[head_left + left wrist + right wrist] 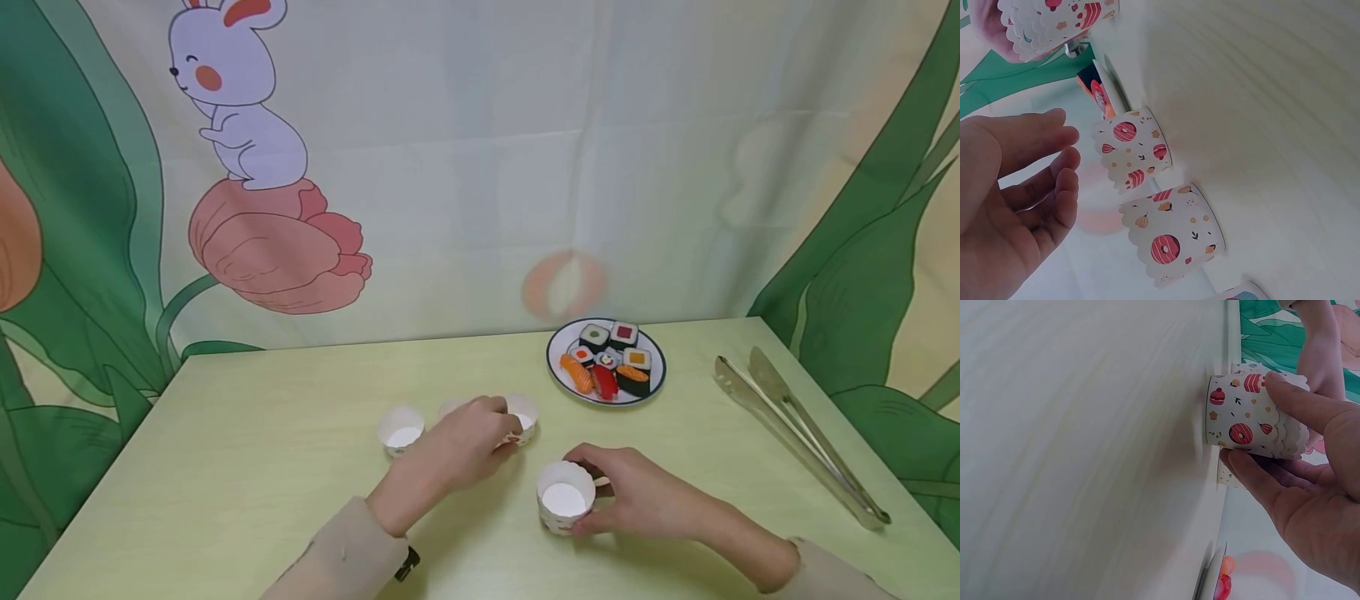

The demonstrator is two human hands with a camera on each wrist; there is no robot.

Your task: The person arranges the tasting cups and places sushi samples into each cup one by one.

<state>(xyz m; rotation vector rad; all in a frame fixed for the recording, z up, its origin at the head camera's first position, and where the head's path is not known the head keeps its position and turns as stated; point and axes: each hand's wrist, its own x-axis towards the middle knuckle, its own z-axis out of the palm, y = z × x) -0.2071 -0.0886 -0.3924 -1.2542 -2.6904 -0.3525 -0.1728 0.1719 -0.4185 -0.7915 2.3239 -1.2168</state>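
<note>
Over a row of white paper baking cups hovers my left hand (467, 448), its fingers loosely bent and holding nothing. One cup (400, 427) stands left of that hand, another (526, 411) is just beyond its fingertips, and a third (449, 407) is mostly hidden behind it. Red donuts and cakes are printed on the cup sides (1172, 240). My right hand (641, 492) grips a nested stack of the same cups (1250, 415) between thumb and fingers. Several scalloped rims show on that stack, which stands upright close over the table, nearer me than the row.
A blue-rimmed plate (557, 375) with several sushi pieces (604, 382) sits at the back, right of the row. Metal tongs (806, 442) lie along the table's right side. A printed curtain (465, 167) hangs behind the table's back edge.
</note>
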